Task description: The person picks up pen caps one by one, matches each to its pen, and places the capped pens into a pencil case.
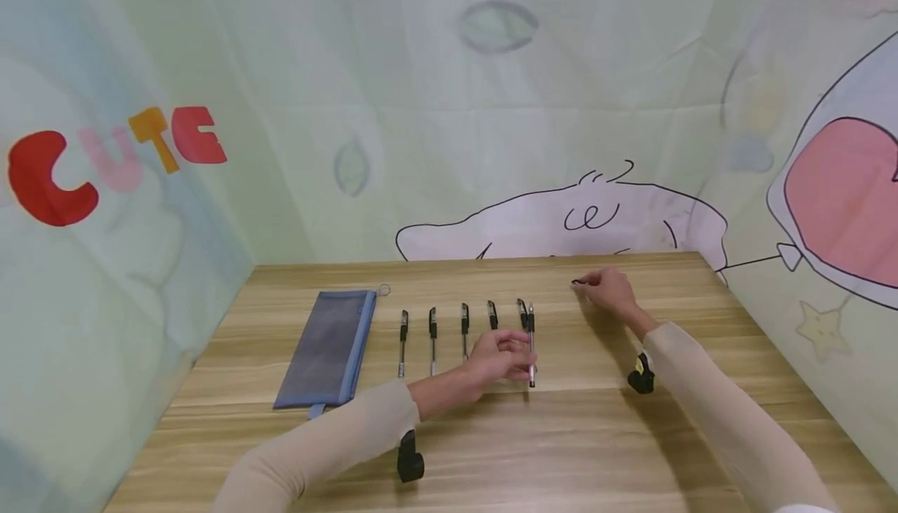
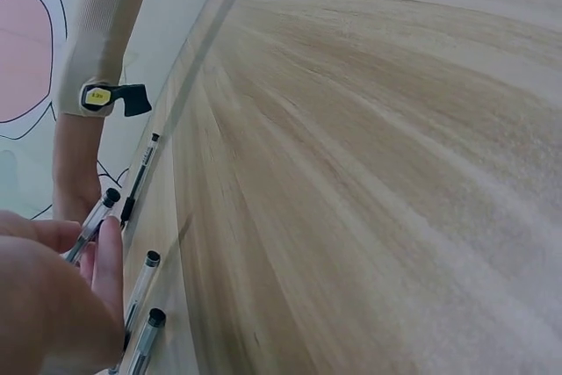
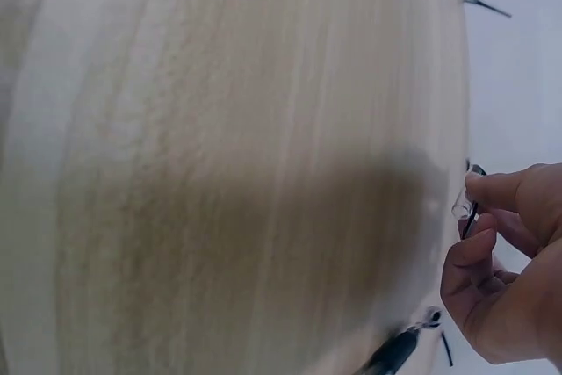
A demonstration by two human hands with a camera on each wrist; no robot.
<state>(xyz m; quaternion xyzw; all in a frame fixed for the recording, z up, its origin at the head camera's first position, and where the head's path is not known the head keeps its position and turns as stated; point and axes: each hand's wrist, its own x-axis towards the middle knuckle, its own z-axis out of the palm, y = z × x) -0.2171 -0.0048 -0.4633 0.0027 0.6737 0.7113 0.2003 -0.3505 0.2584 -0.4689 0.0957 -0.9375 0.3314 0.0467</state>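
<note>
My left hand (image 1: 500, 359) pinches an uncapped gel pen (image 1: 531, 326), its bare tip pointing toward the far edge and its black end toward me. In the left wrist view the clear barrel of that pen (image 2: 94, 221) shows between thumb and fingers. Farther right and back, my right hand (image 1: 610, 291) holds a pen cap (image 1: 578, 282) by the fingertips; the right wrist view shows the cap (image 3: 471, 203) as clear with a black clip. Capped black pens, such as this pen (image 1: 403, 334), lie in a row left of and beneath the left hand, which partly hides some.
A blue mesh zip pouch (image 1: 326, 349) lies left of the pens on the wooden table (image 1: 547, 451). A printed cloth backdrop (image 1: 435, 139) rises behind and beside the table. Black camera mounts hang from both wrists, such as the left mount (image 1: 410, 458).
</note>
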